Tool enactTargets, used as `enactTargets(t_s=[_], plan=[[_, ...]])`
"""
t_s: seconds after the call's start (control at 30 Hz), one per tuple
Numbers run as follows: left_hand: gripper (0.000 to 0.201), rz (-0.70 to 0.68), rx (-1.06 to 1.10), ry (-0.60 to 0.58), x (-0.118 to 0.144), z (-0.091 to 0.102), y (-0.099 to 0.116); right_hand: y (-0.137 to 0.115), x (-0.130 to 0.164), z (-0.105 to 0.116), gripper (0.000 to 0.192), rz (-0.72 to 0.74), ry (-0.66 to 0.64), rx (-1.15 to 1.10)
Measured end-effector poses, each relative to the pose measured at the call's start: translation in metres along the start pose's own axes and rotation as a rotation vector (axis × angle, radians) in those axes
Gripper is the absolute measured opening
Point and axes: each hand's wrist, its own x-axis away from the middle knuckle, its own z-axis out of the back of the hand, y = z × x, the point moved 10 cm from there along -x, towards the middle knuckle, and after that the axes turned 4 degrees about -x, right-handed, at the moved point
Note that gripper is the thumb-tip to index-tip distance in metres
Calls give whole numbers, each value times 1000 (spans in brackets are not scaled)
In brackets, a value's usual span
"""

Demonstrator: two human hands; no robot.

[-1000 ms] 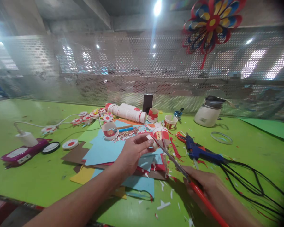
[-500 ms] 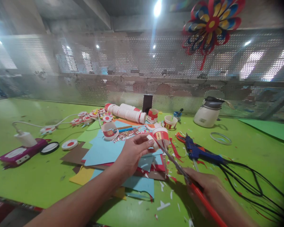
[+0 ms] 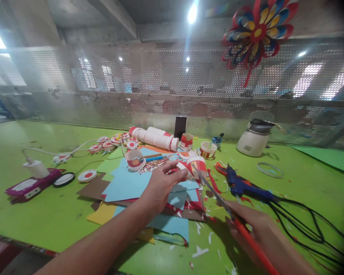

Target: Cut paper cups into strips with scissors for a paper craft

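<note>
My left hand (image 3: 162,185) reaches over the stacked paper. Its thumb and fingers pinch a small white paper piece (image 3: 181,166). My right hand (image 3: 253,225) is wrapped round red-handled scissors (image 3: 218,196), whose blades point up and left toward the pinched piece. The blade tips lie just right of it, in front of a red and white paper cup (image 3: 199,163). Whether the cup touches my left fingers is hard to tell. Under my left hand are light blue paper sheets (image 3: 129,185), with brown, red and yellow ones beneath.
A blue glue gun (image 3: 240,187) with black cables lies at right, near a kettle-like jug (image 3: 252,143). White cup stacks (image 3: 153,138) and a dark upright phone-like slab (image 3: 180,127) stand behind. At left is a purple power strip (image 3: 31,185). Paper scraps (image 3: 200,252) litter the green table.
The scissor tips have drawn slightly right, away from the white paper piece. My left hand keeps its pinch. The whole view has shifted a little.
</note>
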Motion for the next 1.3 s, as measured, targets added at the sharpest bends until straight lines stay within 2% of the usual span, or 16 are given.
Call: enactTargets(t_s=[0.23, 0.37, 0.57, 0.9, 1.13, 1.3], plan=[[38, 19, -71, -45, 3, -6, -1, -4, -1, -4, 46, 17, -50, -28], [34, 9, -62, -79, 5, -11, 1, -10, 1, 1, 38, 30, -18, -41], [29, 14, -46, -65, 5, -10, 2, -16, 1, 6, 33, 44, 20, -36], [34, 18, -57, -45, 5, -8, 1, -8, 3, -9, 32, -55, -119, -126], [36, 24, -80, -51, 5, -8, 1, -9, 4, -6, 30, -29, -78, -123], [27, -7, -123, -99, 6, -12, 5, -13, 1, 1, 32, 28, -20, -86]])
